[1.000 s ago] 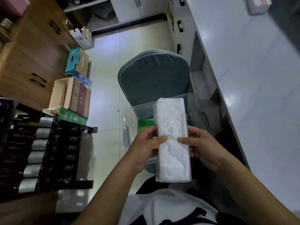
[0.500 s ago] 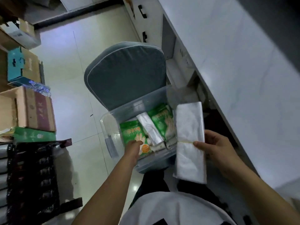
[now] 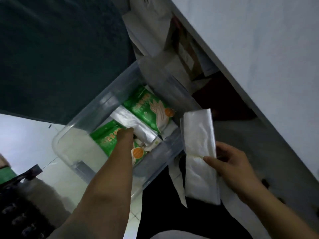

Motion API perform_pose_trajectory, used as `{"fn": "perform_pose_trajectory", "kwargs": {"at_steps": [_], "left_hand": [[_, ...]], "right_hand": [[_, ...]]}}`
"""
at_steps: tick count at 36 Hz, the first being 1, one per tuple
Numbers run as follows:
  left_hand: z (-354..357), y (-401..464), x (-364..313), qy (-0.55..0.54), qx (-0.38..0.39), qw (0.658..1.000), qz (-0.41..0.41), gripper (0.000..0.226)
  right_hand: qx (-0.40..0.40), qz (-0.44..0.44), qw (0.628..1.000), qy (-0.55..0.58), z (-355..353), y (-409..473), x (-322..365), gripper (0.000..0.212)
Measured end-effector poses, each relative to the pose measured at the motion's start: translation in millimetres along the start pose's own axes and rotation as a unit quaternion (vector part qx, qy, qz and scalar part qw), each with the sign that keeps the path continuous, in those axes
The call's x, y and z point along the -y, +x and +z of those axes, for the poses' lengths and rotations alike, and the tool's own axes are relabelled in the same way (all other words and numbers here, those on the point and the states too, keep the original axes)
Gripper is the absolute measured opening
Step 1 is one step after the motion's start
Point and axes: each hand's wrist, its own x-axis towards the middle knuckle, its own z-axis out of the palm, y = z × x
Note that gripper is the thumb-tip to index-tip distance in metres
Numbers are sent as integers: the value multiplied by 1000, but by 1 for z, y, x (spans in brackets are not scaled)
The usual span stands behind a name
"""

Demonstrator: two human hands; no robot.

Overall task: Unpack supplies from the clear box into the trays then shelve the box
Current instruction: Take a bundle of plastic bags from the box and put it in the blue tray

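Note:
The clear box (image 3: 72, 152) sits below me, beside a dark blue chair. Inside lie two green glove packs, one far (image 3: 148, 109) and one near (image 3: 107, 140), with a clear plastic bag roll (image 3: 133, 125) between them. My left hand (image 3: 125, 140) reaches down into the box, fingers on the near green pack and the roll; whether it grips either is hidden. To the right of the box, my right hand (image 3: 231, 163) holds a white bundle of plastic bags (image 3: 200, 152) bound by a rubber band.
The dark blue chair cushion (image 3: 60, 57) fills the upper left. A white counter (image 3: 267, 49) runs along the right, with cartons in the open space beneath it. A dark bottle rack (image 3: 22, 204) stands at the lower left. Pale tiled floor shows at left.
My view has moved much closer to the box. My left hand reached deeper in, onto the near green pack and roll. The right hand still holds the white bundle beside the box.

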Motion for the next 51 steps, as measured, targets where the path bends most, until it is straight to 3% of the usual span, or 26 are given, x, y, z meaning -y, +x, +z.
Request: {"fn": "perform_pose_trajectory", "kwargs": {"at_steps": [4, 8, 12, 18, 23, 28, 34, 39, 42, 45, 51], "left_hand": [[6, 15, 0, -79, 24, 995, -52, 4], [8, 22, -6, -111, 38, 990, -77, 1], [6, 11, -15, -121, 49, 990, -50, 35], [-13, -40, -23, -143, 62, 987, 29, 39], [-42, -101, -29, -148, 116, 978, 86, 43], [-71, -166, -35, -171, 242, 946, 127, 34], [-91, -258, -57, -150, 342, 902, 215, 40], [-107, -322, -81, -118, 422, 843, 313, 38], [-105, -343, -89, -87, 410, 839, 346, 36], [-95, -351, -86, -67, 346, 867, 353, 31], [-79, -359, -74, -50, 307, 879, 361, 26]], "right_hand": [[0, 18, 1000, 22, 2, -1, -7, 31], [-1, 18, 1000, 20, 1, -1, -10, 30], [-7, 9, 1000, 20, 3, -1, -4, 30], [-4, -23, 999, 30, 5, -10, 24, 32], [-2, -52, 998, 30, -4, -18, 49, 36], [-13, -41, 996, 78, -15, -21, 68, 34], [12, -45, 991, 126, -12, -23, 98, 31], [108, -62, 982, 141, -7, -33, 130, 29], [176, -72, 966, 177, -4, -39, 142, 35], [235, -100, 945, 205, -2, -48, 146, 48], [235, -115, 938, 226, -18, -57, 135, 46]]}}
